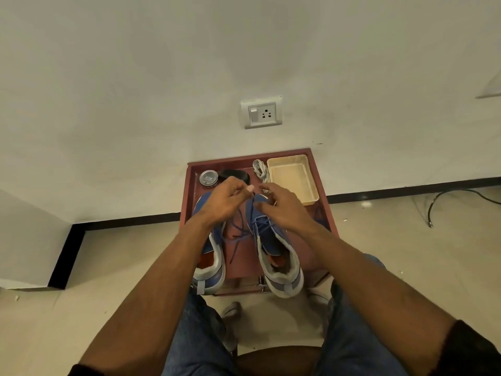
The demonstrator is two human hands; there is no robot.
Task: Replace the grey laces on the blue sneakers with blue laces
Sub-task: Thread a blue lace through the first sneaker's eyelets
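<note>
Two blue sneakers stand side by side on a small red-brown table (321, 183), toes toward the wall. The left sneaker (212, 263) is partly under my left forearm. The right sneaker (279, 256) carries a blue lace (238, 240) threaded through its eyelets, with loose ends trailing between the shoes. My left hand (225, 202) pinches a lace end above the right shoe's toe. My right hand (282, 207) hovers over the toe of the right sneaker with curled fingers on the lace. A bundle of grey laces (260, 170) lies at the back of the table.
A beige plastic tray (294, 177) sits at the table's back right. A round tin (208, 178) and a black object (234, 175) stand at the back left. A wall socket (261, 112) is above. A cable (461, 195) lies on the floor at right.
</note>
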